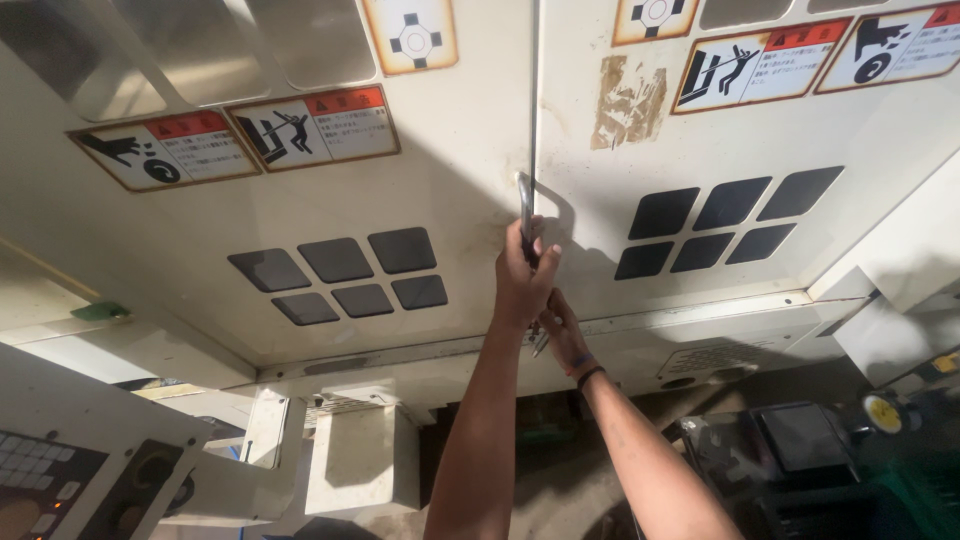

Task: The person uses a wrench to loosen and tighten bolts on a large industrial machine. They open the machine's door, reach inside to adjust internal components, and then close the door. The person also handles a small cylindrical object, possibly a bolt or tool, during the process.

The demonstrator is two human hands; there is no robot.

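At the seam between two cream machine doors [440, 200], metal handle [525, 215] standing upright. Left hand [522, 275] wrapped around handle, fingers closed on it. Right hand [562, 335] just below, fingers curled on handle's lower end. Dark square panes [340, 275] left of handle.
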